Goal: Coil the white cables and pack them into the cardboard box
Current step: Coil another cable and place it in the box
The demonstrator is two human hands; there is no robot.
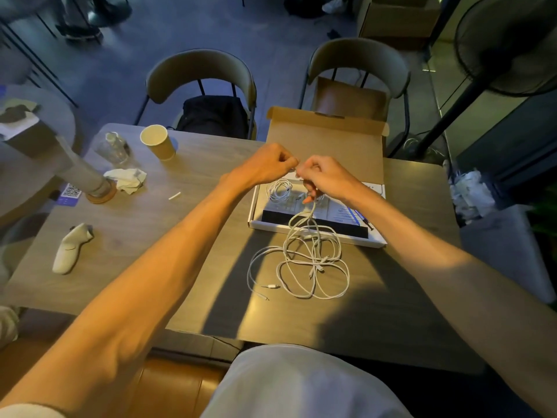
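A flat cardboard box (313, 229) lies open on the table, its lid (325, 146) standing up behind. Inside it rests a small coiled white cable (279, 190). My left hand (269, 164) and my right hand (324, 178) are raised together above the box, both pinching the end of a white cable. That cable hangs down from my right hand into a loose tangle of white cable (304, 260) on the table in front of the box, with plug ends lying at its left.
On the left of the wooden table (150, 236) are a paper cup (158, 142), a clear glass (113, 149), crumpled tissue (126, 178), a white controller-like object (70, 248) and a lamp base (101, 193). Two chairs (202, 76) stand behind.
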